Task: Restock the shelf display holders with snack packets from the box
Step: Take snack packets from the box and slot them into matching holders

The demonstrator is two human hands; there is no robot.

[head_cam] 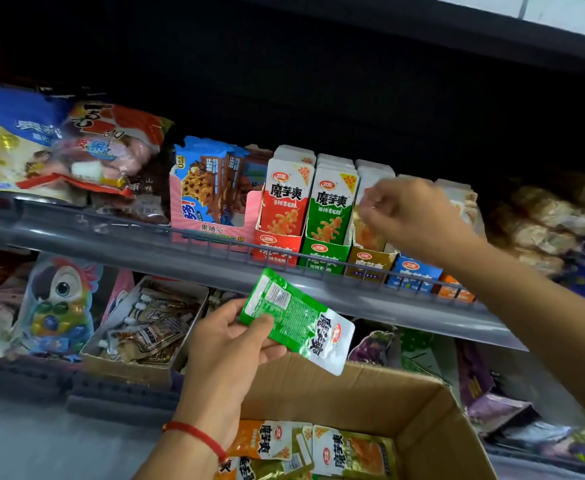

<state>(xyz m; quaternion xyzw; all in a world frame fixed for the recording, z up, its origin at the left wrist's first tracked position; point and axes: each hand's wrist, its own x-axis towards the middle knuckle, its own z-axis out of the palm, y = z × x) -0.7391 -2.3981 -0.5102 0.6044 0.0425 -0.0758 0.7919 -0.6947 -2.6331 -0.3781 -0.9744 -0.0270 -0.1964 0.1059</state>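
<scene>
Snack packets stand in a row of display holders on the upper shelf, with more lying in the cardboard box below.

The left hand grips a green packet by one end, thumb on top, holding it tilted in front of the shelf edge and above the box, its printed back facing up. The right hand reaches up at the yellow holder, fingers loosely curled near the tops of its packets; I cannot tell whether it pinches anything. Beside that stand the green holder and red holder, both filled, with a blue holder further right. Orange and green packets lie flat in the box.
</scene>
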